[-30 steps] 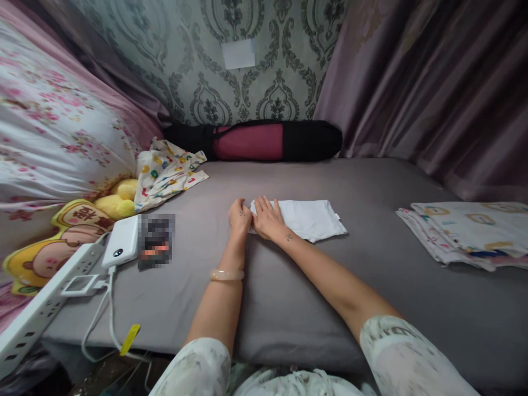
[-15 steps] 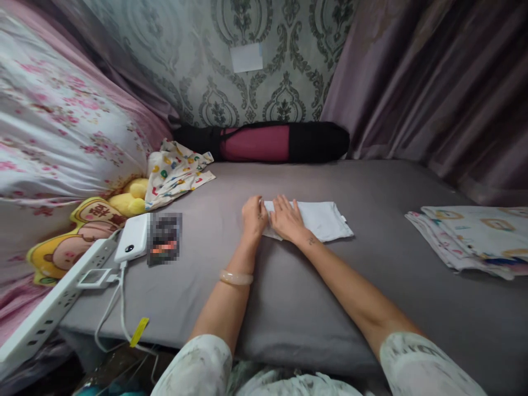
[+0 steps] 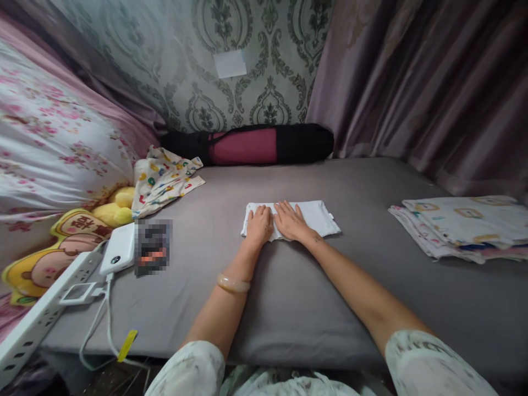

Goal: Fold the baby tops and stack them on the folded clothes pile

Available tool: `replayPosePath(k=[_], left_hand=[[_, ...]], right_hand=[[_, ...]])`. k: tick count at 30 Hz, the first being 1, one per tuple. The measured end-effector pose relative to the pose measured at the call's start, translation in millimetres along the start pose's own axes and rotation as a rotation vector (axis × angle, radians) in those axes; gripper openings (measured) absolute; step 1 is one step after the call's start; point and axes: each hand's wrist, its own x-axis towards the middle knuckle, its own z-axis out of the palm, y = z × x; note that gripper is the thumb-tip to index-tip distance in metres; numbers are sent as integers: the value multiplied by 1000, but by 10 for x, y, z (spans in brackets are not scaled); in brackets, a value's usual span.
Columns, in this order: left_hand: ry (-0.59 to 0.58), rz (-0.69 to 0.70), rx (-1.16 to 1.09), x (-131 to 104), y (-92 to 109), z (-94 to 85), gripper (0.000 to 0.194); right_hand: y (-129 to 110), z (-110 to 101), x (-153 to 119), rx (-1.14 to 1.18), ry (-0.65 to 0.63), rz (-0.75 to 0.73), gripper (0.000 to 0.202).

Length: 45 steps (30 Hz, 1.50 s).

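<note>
A folded white cloth (image 3: pixel 317 215), perhaps a small garment with a tag at its right edge, lies flat on the grey sheet (image 3: pixel 330 297). My left hand (image 3: pixel 259 224) rests palm down on its left part, fingers stretched out. Close beside it, my right hand (image 3: pixel 289 221) presses flat near the cloth's middle, fingers spread. Both palms hide part of the cloth's front edge. Neither hand grips anything.
Folded patterned clothes (image 3: pixel 466 223) are stacked at the right. A printed garment (image 3: pixel 165 181) lies crumpled at the back left. Nearer are a white power bank (image 3: pixel 119 250), a power strip (image 3: pixel 45 322) and cables. A black and maroon bag (image 3: pixel 243 146) lies along the wall.
My left hand has gone from curled at the cloth's left end to lying flat on it, and the left end now shows spread out. The view has shifted slightly right.
</note>
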Motion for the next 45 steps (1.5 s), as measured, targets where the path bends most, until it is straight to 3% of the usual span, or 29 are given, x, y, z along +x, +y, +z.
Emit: replayPosePath(k=[4,10,13,17,22,29,34,38,42,45], left_hand=[[93,16,40,-13,47,26,48],[-47,37,44,-19,48,61,56],[35,5,40,-11,20,39,54],[169,-157,52,8,-69,0,56],[22,-259,37,24,-188,35,65],[-14,-272,48,42,-226,85,64],[24,-302,100,54,-270,2,59],[15,-389,111,91,-377,-139,48],[-149,-504,-118,137,-469,-276,24],[-174,-610,-345,142,-461,-350,26]], right_hand=[[207,-58,-95,-33,18,56,56],[328,-25,-127,-49,-14,67,56],[427,-51,-132,-50,-53,62,58],[677,-119,-215,-143,5,143,61],[897,-107,-299,-138,-32,204,62],[896,-61,-294,-78,-21,208,60],[995,-208,-291,137,43,293,56],[1144,-360,-311,582,103,555,45],[1191,-436,-344,831,78,690,24],[1129,-473,-357,905,20,726,13]])
